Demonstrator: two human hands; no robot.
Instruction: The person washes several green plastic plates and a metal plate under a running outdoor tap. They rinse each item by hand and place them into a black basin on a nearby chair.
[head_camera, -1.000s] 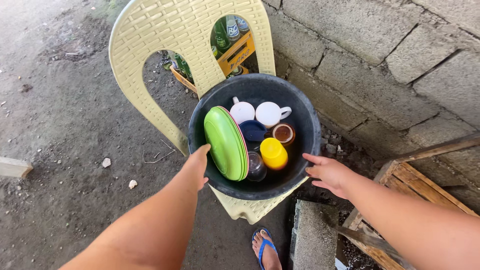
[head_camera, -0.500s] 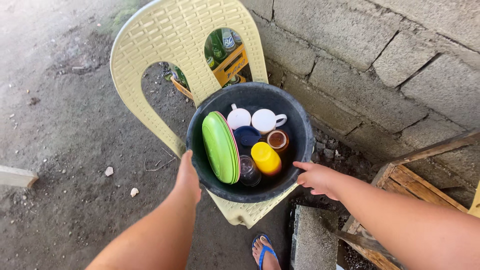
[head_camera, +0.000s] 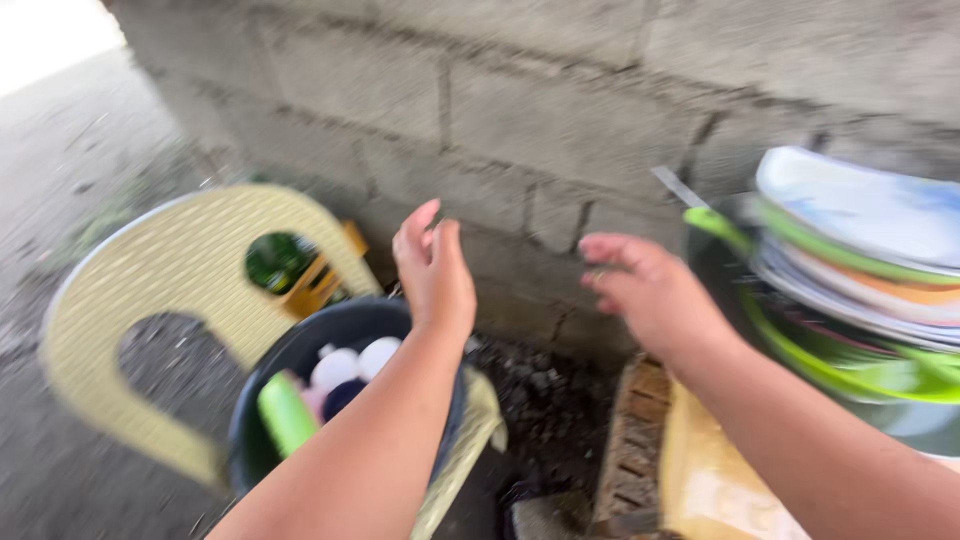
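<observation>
1. Left hand (head_camera: 435, 270) is raised above the dark basin (head_camera: 345, 330), fingers loosely extended, nothing held.
2. Right hand (head_camera: 650, 295) is lifted near the stacked plates (head_camera: 860, 260), open and loosely curled, nothing grasped.
3. Basin is set on a pale yellow plastic chair (head_camera: 170, 290); white cups (head_camera: 355, 362) and a green plate (head_camera: 287, 412) are seen inside.
4. Concrete block wall (head_camera: 560, 110) is noted behind; view is blurred.

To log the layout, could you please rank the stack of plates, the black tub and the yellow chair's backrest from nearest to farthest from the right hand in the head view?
1. Stack of plates: just right of the right hand.
2. Black tub: lower left, beyond the left hand.
3. Yellow chair's backrest: far left.
</observation>
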